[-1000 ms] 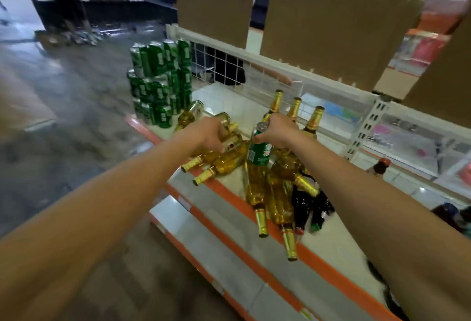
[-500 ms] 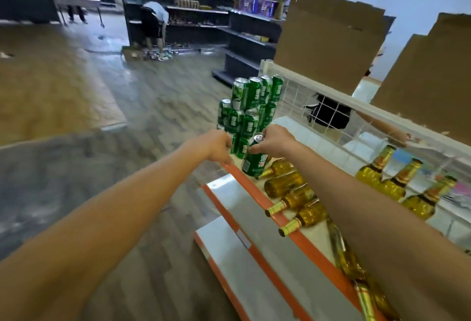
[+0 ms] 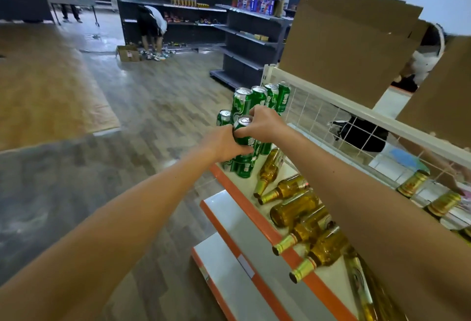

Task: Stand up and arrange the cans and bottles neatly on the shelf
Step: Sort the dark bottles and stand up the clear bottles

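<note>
Both my hands hold one green can [image 3: 244, 133] upright at the front of a stack of green cans [image 3: 258, 99] on the left end of the white shelf [image 3: 328, 276]. My left hand [image 3: 224, 143] wraps its left side and my right hand [image 3: 265, 123] grips its top and right side. The can sits on top of lower green cans [image 3: 243, 169]. Several amber bottles [image 3: 293, 210] with gold foil necks lie on their sides to the right. Two amber bottles [image 3: 413, 183] stand upright by the wire back, partly hidden by my right arm.
The shelf has an orange front edge [image 3: 254, 216] and lower white tiers [image 3: 229, 264]. A white wire grid [image 3: 336, 122] backs it, with brown cardboard [image 3: 349, 40] above. Dark shelving [image 3: 204, 12] stands across the wooden floor, where a person [image 3: 151, 27] bends over a box.
My hands carried the green can from the pile of lying bottles leftward to the stack of cans and raised it onto the lower cans. The view turned left.
</note>
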`<state>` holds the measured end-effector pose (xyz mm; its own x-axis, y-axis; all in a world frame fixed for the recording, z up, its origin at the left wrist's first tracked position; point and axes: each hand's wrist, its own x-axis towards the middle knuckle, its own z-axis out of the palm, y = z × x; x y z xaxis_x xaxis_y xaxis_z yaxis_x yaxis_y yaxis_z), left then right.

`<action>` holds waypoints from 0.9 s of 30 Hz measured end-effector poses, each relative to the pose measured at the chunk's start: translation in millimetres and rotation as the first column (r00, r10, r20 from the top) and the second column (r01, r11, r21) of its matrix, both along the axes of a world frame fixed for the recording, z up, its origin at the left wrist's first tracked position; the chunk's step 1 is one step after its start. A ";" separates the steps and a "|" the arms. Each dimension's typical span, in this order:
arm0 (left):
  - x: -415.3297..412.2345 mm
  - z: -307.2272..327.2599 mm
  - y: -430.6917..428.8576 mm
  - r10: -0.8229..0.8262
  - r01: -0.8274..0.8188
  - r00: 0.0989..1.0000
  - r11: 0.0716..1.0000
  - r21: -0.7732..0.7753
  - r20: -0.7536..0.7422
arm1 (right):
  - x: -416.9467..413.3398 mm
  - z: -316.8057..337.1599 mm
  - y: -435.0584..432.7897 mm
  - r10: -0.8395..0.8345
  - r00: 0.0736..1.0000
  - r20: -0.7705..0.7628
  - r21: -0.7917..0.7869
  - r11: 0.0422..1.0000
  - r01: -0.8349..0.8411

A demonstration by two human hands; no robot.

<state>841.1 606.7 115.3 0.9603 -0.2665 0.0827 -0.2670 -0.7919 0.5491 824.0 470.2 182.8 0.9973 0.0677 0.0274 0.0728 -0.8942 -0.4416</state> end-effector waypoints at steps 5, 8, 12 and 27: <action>52.5 8.8 -45.5 -0.034 0.036 0.999 0.997 -0.070 0.037 | 53.8 16.1 -58.8 -0.070 0.996 0.055 0.224 0.973 0.057; 79.3 7.0 -70.8 0.055 -0.048 0.996 0.993 -0.110 0.066 | 77.6 7.0 -92.9 -0.154 0.986 0.069 0.243 0.961 0.133; 99.0 4.3 -96.9 0.209 -0.192 0.973 0.969 -0.152 0.100 | 85.9 -19.0 -117.8 -0.175 0.985 0.001 0.243 0.955 0.170; 116.8 0.6 -107.2 0.288 -0.273 0.953 0.951 -0.146 0.092 | 105.5 -40.6 -118.8 -0.205 0.977 -0.059 0.220 0.952 0.213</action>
<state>957.9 499.5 115.9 0.9775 0.0329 0.2085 -0.1091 -0.7671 0.6322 929.6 351.4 142.2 0.9891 -0.1464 -0.0170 -0.1242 -0.7655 -0.6313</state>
